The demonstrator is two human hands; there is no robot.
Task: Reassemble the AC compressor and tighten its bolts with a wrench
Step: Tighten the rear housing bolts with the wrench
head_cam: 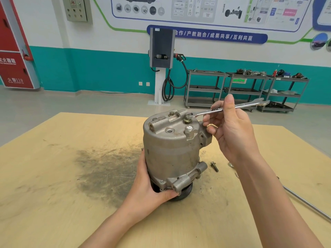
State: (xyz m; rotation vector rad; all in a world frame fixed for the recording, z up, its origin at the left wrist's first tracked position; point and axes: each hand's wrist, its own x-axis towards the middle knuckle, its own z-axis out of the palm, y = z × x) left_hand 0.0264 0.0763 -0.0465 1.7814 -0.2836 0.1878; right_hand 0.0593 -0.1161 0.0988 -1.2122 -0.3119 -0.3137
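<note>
Standing upright on the wooden desk (53,176), pulley end down, beside a dark greasy smear (107,169): the AC compressor (172,151). Gripping its lower body from the left, fingers curled under the bottom flange: the left hand (148,187). Pinching the shank of the wrench (231,108) between thumb and fingertips: the right hand (231,129). Sitting over a bolt (187,120) on the compressor's top face: the wrench's near end, with the open-ended far end pointing up and to the right. Lying loose on the desk just right of the compressor base: a spare bolt (215,166). Running off the right edge: a metal rod (308,203).
</note>
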